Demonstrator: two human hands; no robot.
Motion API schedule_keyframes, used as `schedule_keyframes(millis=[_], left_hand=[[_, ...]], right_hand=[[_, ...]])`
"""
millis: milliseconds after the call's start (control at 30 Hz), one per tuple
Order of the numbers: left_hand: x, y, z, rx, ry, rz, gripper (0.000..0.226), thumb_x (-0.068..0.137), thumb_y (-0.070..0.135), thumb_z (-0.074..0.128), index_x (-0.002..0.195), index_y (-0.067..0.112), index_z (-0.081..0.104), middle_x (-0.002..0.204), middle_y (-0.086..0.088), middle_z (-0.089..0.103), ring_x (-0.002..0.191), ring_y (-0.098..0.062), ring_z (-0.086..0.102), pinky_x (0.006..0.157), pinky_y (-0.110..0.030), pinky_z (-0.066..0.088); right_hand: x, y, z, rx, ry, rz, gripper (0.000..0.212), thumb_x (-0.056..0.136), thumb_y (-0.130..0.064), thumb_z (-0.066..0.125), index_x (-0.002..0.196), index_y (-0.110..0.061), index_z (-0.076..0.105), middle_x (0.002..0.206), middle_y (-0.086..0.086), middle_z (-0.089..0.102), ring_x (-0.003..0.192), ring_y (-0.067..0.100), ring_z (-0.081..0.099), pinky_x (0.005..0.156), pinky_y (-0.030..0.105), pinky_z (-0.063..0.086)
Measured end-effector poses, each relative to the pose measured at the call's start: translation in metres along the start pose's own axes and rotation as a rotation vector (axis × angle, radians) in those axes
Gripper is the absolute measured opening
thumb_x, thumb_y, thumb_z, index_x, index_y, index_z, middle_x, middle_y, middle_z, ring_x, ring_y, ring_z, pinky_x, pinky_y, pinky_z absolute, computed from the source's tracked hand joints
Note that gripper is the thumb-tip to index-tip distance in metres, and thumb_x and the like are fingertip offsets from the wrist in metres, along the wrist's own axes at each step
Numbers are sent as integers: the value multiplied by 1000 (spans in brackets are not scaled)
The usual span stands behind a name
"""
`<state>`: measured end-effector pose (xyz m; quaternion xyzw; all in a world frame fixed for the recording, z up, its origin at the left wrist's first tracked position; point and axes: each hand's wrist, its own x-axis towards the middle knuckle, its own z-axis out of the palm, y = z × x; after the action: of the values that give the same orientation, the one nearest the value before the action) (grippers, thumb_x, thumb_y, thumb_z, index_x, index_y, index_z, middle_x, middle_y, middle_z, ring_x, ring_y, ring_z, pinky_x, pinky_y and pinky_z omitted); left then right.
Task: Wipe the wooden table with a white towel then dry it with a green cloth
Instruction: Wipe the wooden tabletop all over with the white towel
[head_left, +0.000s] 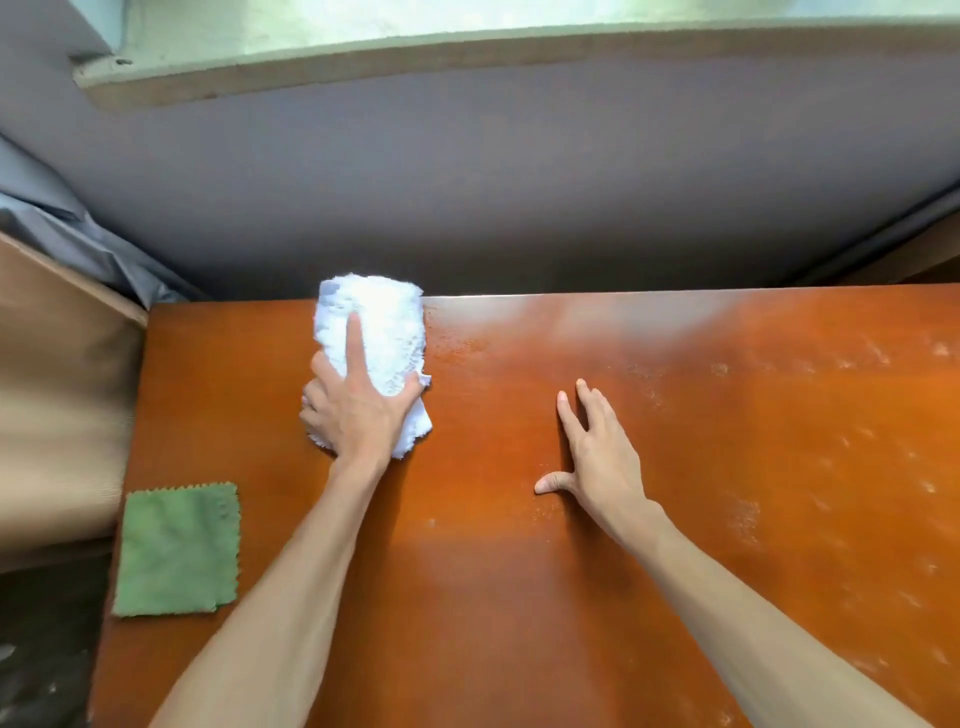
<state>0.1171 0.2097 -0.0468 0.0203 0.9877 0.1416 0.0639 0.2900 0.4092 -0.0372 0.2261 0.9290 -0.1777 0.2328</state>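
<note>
Grey-purple wall and a pale window ledge are seen behind the glossy orange-brown wooden table (519, 597), which fills the lower frame. Pale dusty or wet specks are spread over the table's right half; the left half looks cleaner. A tan padded piece of furniture (57, 415) is butted against the table's left edge.

Folded fluffy white towel (382, 332) is laid at the far edge, left of centre, long axis running away from the person, far end just overhanging the back edge. Flat square green cloth with pinked edges (176, 551) is parked at the near-left edge, well apart from the towel, untouched.

Left hand (358, 410) is pressed on the towel's near end, index finger stretched along the long axis, thumb hooked round the right side: towel gripped and pinned. Right hand (597, 452) is laid open and flat on bare wood, nothing held, just bracing.

Key relation: unwiped speckled area lies to the right of the towel, so the next stroke is judged to be a sideways sweep rightward, broadside to the towel's long axis. Right hand sits in that path and would need lifting. Wiping stage is judged early; drying not yet begun.
</note>
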Motion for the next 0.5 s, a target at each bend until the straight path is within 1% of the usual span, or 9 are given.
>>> schedule_keyframes(millis=[67,133,200,233,267,333,367,433,500], left_hand=[[-27,40,19,18,-25,41,102,77,74,62,157,43,6,145,-18,37,119,-39,48,96,-52,43],[-52,79,38,49,-53,62,103,77,78,57,155,45,0,146,-16,35,122,-36,47,99,-51,42],[-76,112,52,76,-71,69,101,78,81,51,153,46,-5,148,-16,34,124,-34,46,101,-50,42],[-87,126,58,78,-68,64,99,78,81,48,153,46,-5,148,-16,35,124,-34,47,100,-50,41],[-97,137,63,69,-59,57,97,78,82,44,153,45,-4,147,-17,37,122,-34,48,99,-50,42],[-118,151,70,50,-39,73,94,76,81,39,154,44,3,142,-18,42,117,-35,51,96,-51,44],[-127,153,72,43,-29,98,93,76,81,39,155,43,9,140,-18,45,114,-35,53,93,-51,46],[-139,150,74,21,-15,161,88,78,79,40,154,40,20,135,-18,49,107,-35,55,88,-53,48],[-145,144,70,7,-11,196,86,76,76,42,153,40,27,131,-16,50,102,-35,55,84,-52,48]], right_hand=[[1,2,-4,-62,-26,-43,122,74,-66,67,159,-15,-2,167,9,-12,154,28,-7,123,35,8],[-1,13,-5,-59,-9,-109,114,80,-69,62,159,-15,-1,167,10,-11,154,28,-6,123,35,3],[-6,33,-5,27,80,-220,97,89,-59,61,159,-14,12,168,11,-1,155,29,2,121,34,1],[-8,46,-5,52,145,-277,87,91,-49,64,157,-12,22,167,13,8,154,32,9,121,37,6],[-9,59,-5,57,197,-321,79,91,-39,66,154,-9,31,165,15,18,152,33,18,122,40,13],[-10,82,-6,52,262,-380,65,87,-20,68,145,-2,46,159,17,33,147,36,32,120,46,29],[-8,91,-8,55,284,-414,58,85,-14,68,139,0,52,155,17,40,144,37,37,117,48,35],[-3,103,-13,104,289,-475,38,83,-6,66,120,2,63,145,18,51,139,39,43,115,48,38],[4,107,-19,130,274,-521,18,84,-4,61,101,0,65,133,16,56,134,39,46,112,48,40]])
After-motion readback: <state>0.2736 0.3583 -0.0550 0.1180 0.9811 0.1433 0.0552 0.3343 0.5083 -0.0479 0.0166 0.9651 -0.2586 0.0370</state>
